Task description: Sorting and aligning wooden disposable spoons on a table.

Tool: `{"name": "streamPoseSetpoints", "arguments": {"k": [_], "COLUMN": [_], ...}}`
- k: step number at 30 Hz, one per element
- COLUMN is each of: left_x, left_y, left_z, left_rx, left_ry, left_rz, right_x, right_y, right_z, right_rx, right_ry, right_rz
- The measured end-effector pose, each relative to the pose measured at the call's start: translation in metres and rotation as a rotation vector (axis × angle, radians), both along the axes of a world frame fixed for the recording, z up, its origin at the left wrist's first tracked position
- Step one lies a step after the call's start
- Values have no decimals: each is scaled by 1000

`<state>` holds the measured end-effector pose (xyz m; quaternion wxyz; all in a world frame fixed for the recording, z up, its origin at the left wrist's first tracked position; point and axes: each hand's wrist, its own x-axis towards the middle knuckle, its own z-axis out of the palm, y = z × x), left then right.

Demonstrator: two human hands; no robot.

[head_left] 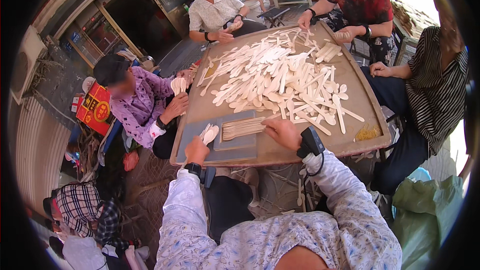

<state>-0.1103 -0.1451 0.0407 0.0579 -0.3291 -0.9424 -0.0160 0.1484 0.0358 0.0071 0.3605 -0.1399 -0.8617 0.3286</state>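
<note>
My left hand (197,151) is closed around a small bundle of wooden spoons (210,134), their bowls fanned out above the fist. It rests over the left part of a grey board (190,129) at the near edge of the table. On that board, a shallow frame holds a tight row of wooden spoons (242,129) lying side by side. At the row's right end is my right hand (283,133), its fingertips pinched together and touching the ends; whether a spoon is between them is hidden. Beyond lies a large heap of loose wooden spoons (272,72).
The brown table (367,115) has a raised rim, with yellowish rubber bands (367,133) in its right near corner. Several people sit around it; one at left holds a spoon bundle (178,86). A green sack (425,215) stands at lower right. Fallen spoons (300,192) lie beneath the table.
</note>
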Motion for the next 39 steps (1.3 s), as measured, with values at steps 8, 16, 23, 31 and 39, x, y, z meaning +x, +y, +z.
{"name": "streamPoseSetpoints", "arguments": {"k": [8,16,23,31,39], "left_x": [-20,97,170,173,166], "left_y": [2,61,118,138,129], "left_z": [0,7,7,-22,-30], "left_rx": [798,1184,1073,1062,1066], "left_ry": [-998,-1824,-1902,-1981,-2069], "left_rz": [-179,-235,-488,-458,-326], "right_x": [-7,0,33,43,54], "right_y": [-12,-43,3,19,28], "right_z": [-6,38,35,14,29], "right_rx": [-432,-760,-821,-977,-1214], "right_ry": [48,189,219,171,645], "right_rz": [225,139,-147,-163,-206]}}
